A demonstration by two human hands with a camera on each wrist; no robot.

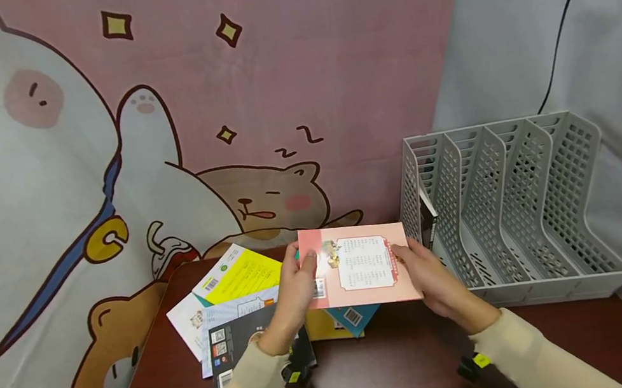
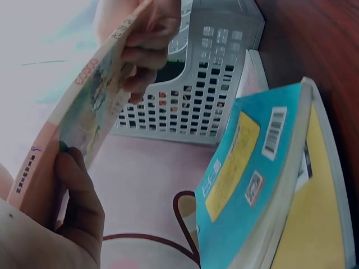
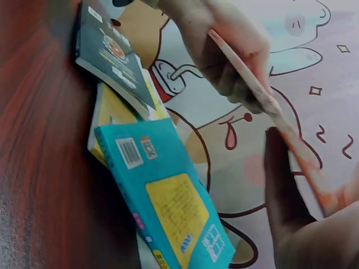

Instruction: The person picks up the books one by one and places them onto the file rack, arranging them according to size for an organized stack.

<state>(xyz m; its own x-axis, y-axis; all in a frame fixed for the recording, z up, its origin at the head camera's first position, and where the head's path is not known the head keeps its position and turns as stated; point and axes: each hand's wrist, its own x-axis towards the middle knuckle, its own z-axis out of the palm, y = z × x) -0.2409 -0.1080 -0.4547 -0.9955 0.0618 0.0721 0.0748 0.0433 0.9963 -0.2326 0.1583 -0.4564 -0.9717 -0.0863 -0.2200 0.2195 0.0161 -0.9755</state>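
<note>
A thin pink book (image 1: 362, 265) with a white text panel is held up above the table by both hands. My left hand (image 1: 296, 285) grips its left edge, thumb on the facing cover. On the opposite edge my right hand (image 1: 432, 276) pinches it, thumb in front and fingers behind. The left wrist view shows the book's spine (image 2: 78, 84) and the curled fingers at both ends. Below it lies a blue book (image 3: 168, 190) with a yellow panel, resting over a yellow book (image 2: 314, 207).
A grey file rack (image 1: 552, 289) with several slots stands at the right, a dark-edged book (image 1: 427, 216) in its leftmost slot. Left on the dark red table (image 1: 400, 369) lie a black book (image 1: 235, 337), a yellow-and-white book (image 1: 242, 275) and other books. A cartoon-print cloth (image 1: 333, 89) hangs behind.
</note>
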